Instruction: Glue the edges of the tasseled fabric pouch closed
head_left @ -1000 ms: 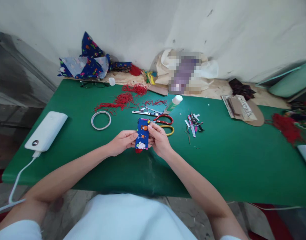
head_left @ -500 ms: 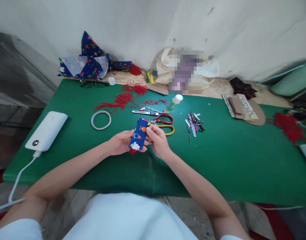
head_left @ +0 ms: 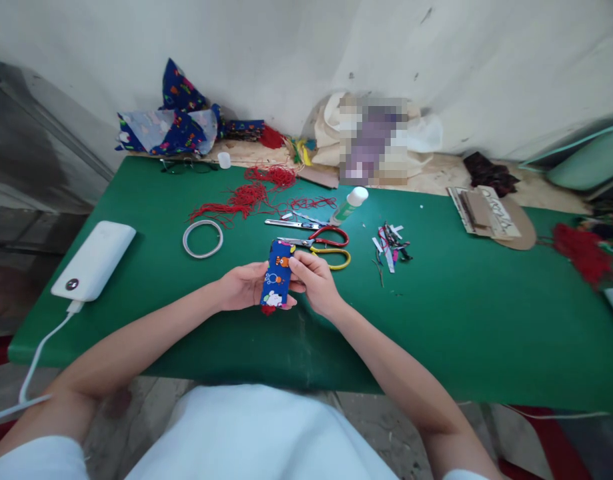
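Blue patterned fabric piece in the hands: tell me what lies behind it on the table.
Behind the blue patterned fabric piece, held by left hand and right hand, lie red-handled scissors and yellow-handled scissors. The yellow pair's blade tips are hidden behind it.

The pouch point(head_left: 277, 275) was printed cloth — soft, matt. The table cover point(head_left: 461, 320) looked like smooth green felt; the power bank point(head_left: 93, 261) was glossy white plastic.
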{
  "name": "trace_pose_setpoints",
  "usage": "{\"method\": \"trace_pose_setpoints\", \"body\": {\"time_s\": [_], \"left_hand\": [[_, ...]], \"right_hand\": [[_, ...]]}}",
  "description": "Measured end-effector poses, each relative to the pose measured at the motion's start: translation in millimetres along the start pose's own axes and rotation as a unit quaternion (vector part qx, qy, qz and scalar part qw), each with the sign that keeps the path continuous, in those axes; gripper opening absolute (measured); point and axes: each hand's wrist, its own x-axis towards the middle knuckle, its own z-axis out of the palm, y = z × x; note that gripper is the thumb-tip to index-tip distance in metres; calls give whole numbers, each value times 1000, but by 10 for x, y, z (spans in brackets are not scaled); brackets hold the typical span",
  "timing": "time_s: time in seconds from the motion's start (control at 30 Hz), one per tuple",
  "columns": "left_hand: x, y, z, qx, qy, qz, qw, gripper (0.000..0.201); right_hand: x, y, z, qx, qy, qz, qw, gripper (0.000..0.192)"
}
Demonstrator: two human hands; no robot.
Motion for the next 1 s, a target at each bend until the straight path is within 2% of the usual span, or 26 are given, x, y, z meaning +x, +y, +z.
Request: {"method": "trace_pose_setpoints", "body": {"time_s": [0.13,0.27,0.47,0.73,0.87,1.0], "left_hand": [[-17,-9,3,39,0,0,999,58],[-24,-15,-14,44,7,4,999,56],[1,-7,-4,47,27,30,998,49],[-3,10,67,73,43,39,996,57],[-20,49,62,102,76,66,990,55],[-35,152,80,143,127,134,972,54]], "right_hand": [[-10,9,-3,-9,-9,-3,1000,43],[-13,0,-20,-27,-16,-16,999,42],[-14,-38,-14,-59,2,-38,998,42],[-3,-34,-59,-89,42,-83,992,44],[12,-33,-60,-88,33,-90,992,39],[35,-26,-59,-85,31,-86,992,37]]}}
